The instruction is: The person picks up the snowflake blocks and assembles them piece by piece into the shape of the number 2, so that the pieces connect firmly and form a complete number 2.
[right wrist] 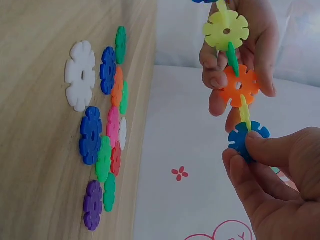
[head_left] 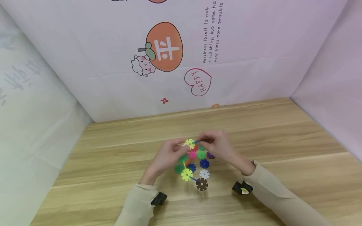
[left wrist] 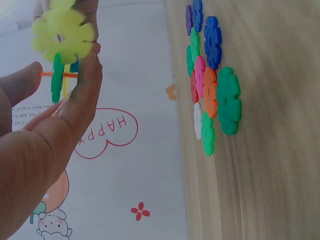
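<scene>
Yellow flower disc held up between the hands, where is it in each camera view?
Head: the yellow disc is at centre, between both hands' fingertips, above the loose discs.
Left wrist: top left, at the fingertips.
Right wrist: top, right of centre, gripped by the left hand; the right hand pinches the blue disc below.
Shared landmark: the small red flower mark on the backdrop.

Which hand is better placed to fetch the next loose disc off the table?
Probably the right hand. It only pinches the blue disc at the chain's end, while the left hand grips the chain's middle. The white disc and blue table disc lie just under the right.
</scene>
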